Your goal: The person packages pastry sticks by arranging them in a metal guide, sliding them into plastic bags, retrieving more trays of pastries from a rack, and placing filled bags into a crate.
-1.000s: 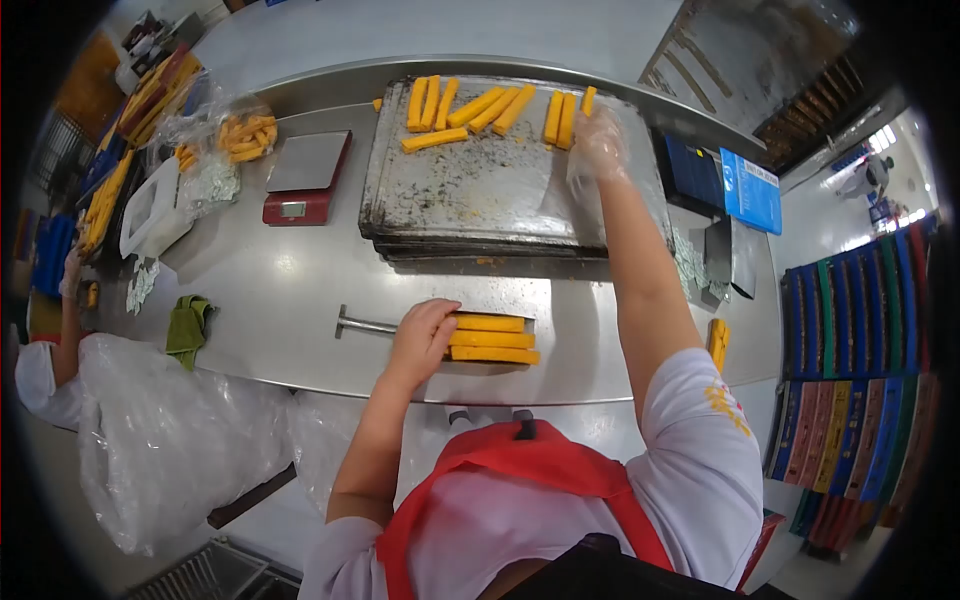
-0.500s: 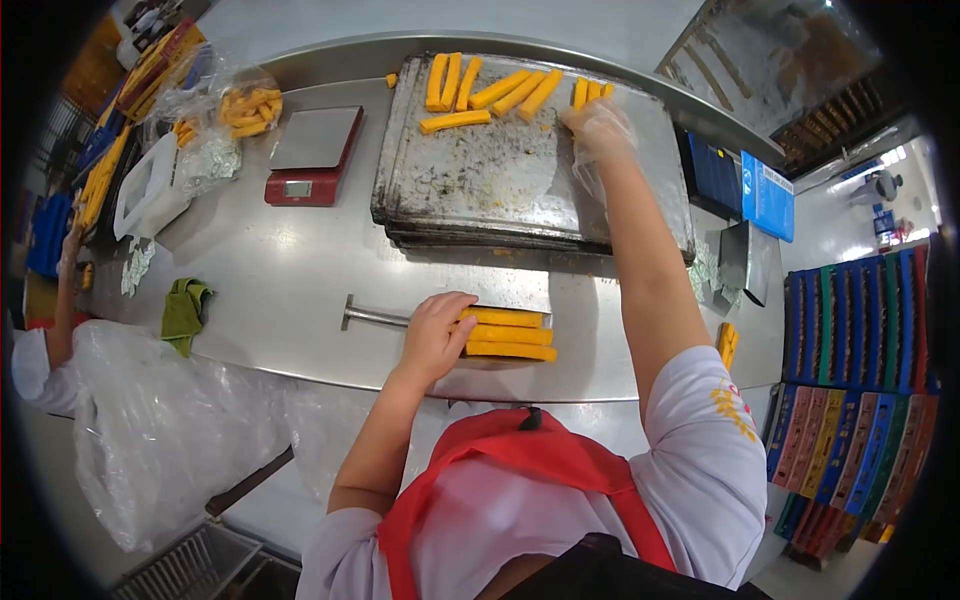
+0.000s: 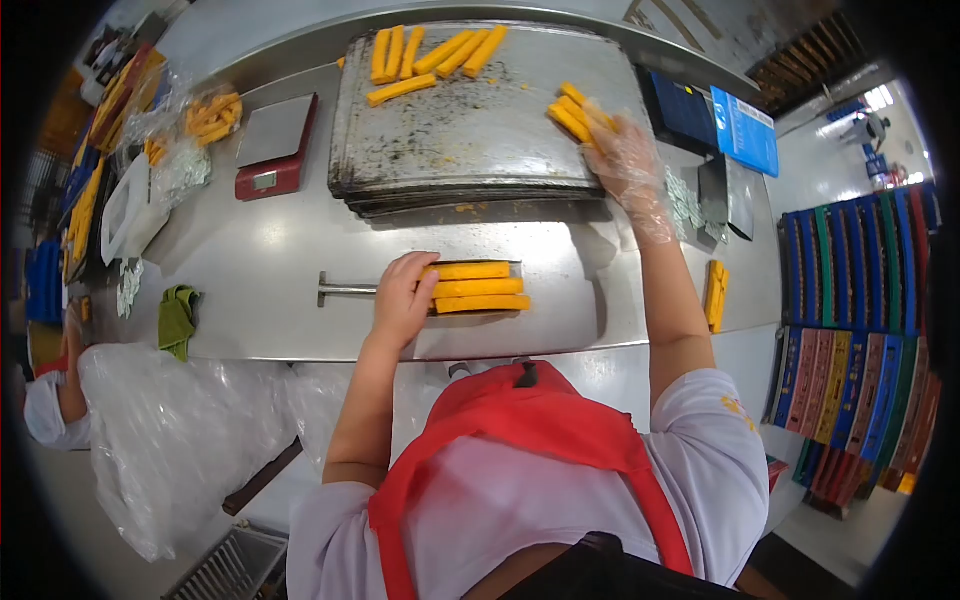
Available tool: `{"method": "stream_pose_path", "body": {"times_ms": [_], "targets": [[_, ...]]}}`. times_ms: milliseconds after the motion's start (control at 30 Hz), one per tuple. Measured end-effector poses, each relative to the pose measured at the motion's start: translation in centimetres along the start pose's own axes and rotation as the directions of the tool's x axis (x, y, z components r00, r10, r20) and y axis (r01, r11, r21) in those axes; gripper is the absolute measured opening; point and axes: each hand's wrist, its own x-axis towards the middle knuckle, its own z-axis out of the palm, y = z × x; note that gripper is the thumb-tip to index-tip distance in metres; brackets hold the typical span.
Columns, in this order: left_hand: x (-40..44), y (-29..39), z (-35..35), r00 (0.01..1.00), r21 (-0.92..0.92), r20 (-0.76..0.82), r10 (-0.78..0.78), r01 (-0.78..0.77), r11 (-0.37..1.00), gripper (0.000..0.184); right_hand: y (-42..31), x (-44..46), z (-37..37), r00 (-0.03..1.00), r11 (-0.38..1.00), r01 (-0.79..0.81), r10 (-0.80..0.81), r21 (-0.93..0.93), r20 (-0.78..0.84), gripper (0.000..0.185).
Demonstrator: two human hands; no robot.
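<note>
My right hand (image 3: pixel 628 172), in a clear plastic glove, grips a small bunch of yellow sticks (image 3: pixel 570 121) over the right part of a worn metal baking tray (image 3: pixel 450 130). Some of the bunch is hidden behind the fingers. More yellow sticks (image 3: pixel 455 52) lie along the tray's far left edge. Near the table's front edge, my bare left hand (image 3: pixel 403 298) is closed around the left end of a narrow metal holder (image 3: pixel 517 270) with a T-ended rod (image 3: pixel 345 290). Three yellow sticks (image 3: pixel 480 287) lie side by side in the holder, against my fingers.
Left of the tray stack stand a red scale (image 3: pixel 270 180), a plastic bag of yellow pieces (image 3: pixel 212 118) and a green cloth (image 3: pixel 178 318). To the right are a blue packet (image 3: pixel 745 130), a metal box (image 3: pixel 727 195) and loose sticks (image 3: pixel 716 295). A co-worker's sleeve (image 3: pixel 50 410) shows far left.
My right hand has drawn back from the tray's far right corner toward me, bringing the bunch of sticks with it. The left hand stays on the holder. The camera view has shifted.
</note>
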Motion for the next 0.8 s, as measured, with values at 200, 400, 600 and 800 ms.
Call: {"method": "stream_pose_path", "body": {"times_ms": [200,400,600,800], "targets": [[-0.1,-0.3,0.5,1.0,-0.022,-0.015,-0.003,0.003,1.0,0.025,0.2,-0.7,-0.6,0.998,0.997,0.043,-0.039,0.067,-0.05,0.043],[-0.2,0.0,0.6,0.999,-0.022,-0.03,-0.016,0.016,1.0,0.024,4.8,0.6,-0.5,0.98,0.956,0.124,-0.077,0.264,-0.182,0.039],[0.0,0.1,0.5,1.0,-0.032,-0.012,0.002,-0.003,0.999,0.025,7.9,3.6,1.3,0.955,0.852,-0.274,0.186,0.447,0.23,0.034],[-0.1,0.0,0.6,0.998,-0.008,-0.045,0.037,-0.037,0.999,0.026,2.2,1.5,-1.9,0.951,0.926,-0.175,0.071,0.334,0.301,0.04]]}}
